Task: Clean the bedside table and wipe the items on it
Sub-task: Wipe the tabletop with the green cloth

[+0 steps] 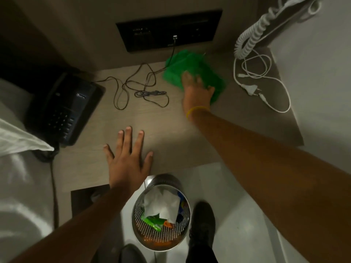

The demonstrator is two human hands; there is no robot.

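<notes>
The table (167,118) fills the middle of the view, its light wood top running from the wall panel at 12 o'clock to the edge near the person at 6 o'clock. The right hand (197,92) lies palm down on the green cloth (191,71) toward 1 o'clock, near the back of the top; the hand is blurred, and its fingers look flat and close together on the cloth, though I cannot tell more. The cloth is bunched, its long axis slanting from 11 o'clock at the wall to 5 o'clock beside the wrist, which wears a yellow band (196,110). The left hand (127,156) rests flat on the bare top near the front edge, 5 fingers spread and pointing to 12 o'clock, gripping nothing. A black phone (62,109) sits at 9 o'clock, its long axis tilted from 7 to 1 o'clock. A thin dark cord (140,88) loops between phone and cloth, rising to a black socket panel (169,29). A white cable (266,80) with a plug coils at 2 o'clock. A steel bin (161,215) with litter stands on the floor at 6 o'clock.
</notes>
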